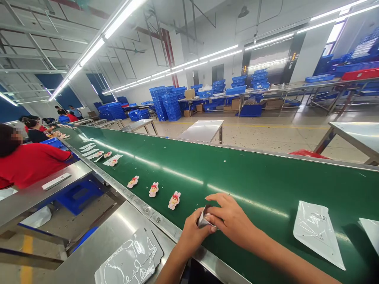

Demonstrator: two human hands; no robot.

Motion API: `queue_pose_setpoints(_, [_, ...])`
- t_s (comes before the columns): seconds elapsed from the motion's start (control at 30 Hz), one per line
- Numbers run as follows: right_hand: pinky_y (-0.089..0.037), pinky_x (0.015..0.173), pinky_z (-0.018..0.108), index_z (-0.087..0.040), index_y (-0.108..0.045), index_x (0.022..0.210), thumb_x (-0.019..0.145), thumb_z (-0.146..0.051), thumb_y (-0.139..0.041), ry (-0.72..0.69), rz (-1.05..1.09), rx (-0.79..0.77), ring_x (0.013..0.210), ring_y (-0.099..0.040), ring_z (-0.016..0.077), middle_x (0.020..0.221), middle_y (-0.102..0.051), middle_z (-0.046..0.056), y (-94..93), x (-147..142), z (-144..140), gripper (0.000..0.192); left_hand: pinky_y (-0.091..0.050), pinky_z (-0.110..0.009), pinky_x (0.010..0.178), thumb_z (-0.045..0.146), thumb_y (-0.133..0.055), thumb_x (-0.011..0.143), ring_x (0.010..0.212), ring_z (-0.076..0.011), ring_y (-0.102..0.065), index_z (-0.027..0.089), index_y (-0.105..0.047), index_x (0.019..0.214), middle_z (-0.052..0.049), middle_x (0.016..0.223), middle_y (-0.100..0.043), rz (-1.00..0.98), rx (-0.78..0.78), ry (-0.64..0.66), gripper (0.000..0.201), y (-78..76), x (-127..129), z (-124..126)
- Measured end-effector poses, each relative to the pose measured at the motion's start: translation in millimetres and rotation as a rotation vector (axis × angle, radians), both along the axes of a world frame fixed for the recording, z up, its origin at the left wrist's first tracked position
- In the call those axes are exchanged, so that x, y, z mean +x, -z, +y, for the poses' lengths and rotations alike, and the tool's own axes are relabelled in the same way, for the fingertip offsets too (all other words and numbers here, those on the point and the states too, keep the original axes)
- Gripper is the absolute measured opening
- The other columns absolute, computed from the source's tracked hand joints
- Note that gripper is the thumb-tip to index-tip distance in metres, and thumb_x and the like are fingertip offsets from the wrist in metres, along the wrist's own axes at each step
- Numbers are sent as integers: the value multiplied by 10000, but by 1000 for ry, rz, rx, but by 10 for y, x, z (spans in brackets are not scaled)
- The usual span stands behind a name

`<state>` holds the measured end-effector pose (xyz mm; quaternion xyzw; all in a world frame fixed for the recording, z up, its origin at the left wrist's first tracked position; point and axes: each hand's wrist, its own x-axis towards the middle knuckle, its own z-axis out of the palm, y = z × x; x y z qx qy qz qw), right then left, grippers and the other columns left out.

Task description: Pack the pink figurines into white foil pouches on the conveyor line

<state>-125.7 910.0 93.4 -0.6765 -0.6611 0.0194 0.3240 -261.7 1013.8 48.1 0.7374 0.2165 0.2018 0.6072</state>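
Observation:
Both my hands meet over the near edge of the green conveyor belt (225,173). My left hand (192,232) and my right hand (231,219) together grip a small silvery packet (203,219), which looks folded or crumpled between the fingers. Three small pink rabbit-shaped figures lie on the belt to the left: one (174,200) closest to my hands, another (153,189) beyond it, a third (133,182) farther along. A clear plastic bag (318,232) lies flat on the belt to the right of my right arm.
A stack of flat printed pouches (130,258) rests on the steel table at the lower left. More figures and white cards (112,159) lie farther up the belt. A person in a red shirt (29,161) sits at the left. Blue crates (166,102) are stacked in the background.

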Motion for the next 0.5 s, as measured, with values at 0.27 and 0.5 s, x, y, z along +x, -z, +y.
queue_pose_setpoints(0.27, [-362, 987, 411, -240, -688, 922, 895, -444, -392, -110, 292, -253, 1173, -458, 260, 1274, -522, 44, -43, 273, -287, 361, -436, -290, 826, 292, -670, 702, 936, -217, -569, 220, -592, 1128, -39, 1073, -629, -3, 169, 290, 440, -235, 102, 65])
queue_pose_setpoints(0.5, [-476, 670, 326, -171, -643, 804, 794, -617, -419, 314, 548, -554, 769, -629, 253, 800, -678, 75, 268, 1325, -449, 500, -212, -525, 1037, 496, -546, 783, 1302, -358, -253, 179, -440, 1307, -160, 1406, -340, 539, 522, -203, 621, 195, 13, 916])
